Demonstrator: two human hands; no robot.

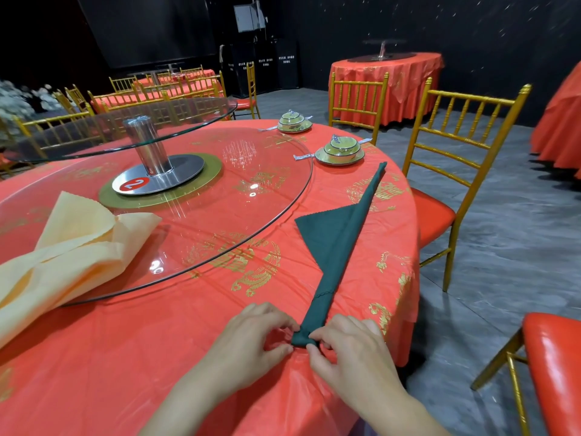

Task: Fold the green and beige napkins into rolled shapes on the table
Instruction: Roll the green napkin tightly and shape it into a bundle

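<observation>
A dark green napkin [336,240] lies on the red tablecloth as a long narrow strip, with a triangular flap spread to its left. Its near end is turned into a small roll. My left hand [251,338] and my right hand [349,347] pinch that roll from either side with thumbs and fingertips. A beige napkin [72,250] lies loosely folded at the left, partly on the glass turntable and partly on the cloth.
A glass lazy Susan [220,196] on a metal stand fills the table's middle. Two place settings with green bowls [341,149] sit at the far edge. Gold chairs with red seats [446,171] stand to the right. The table edge [408,309] runs close to my right hand.
</observation>
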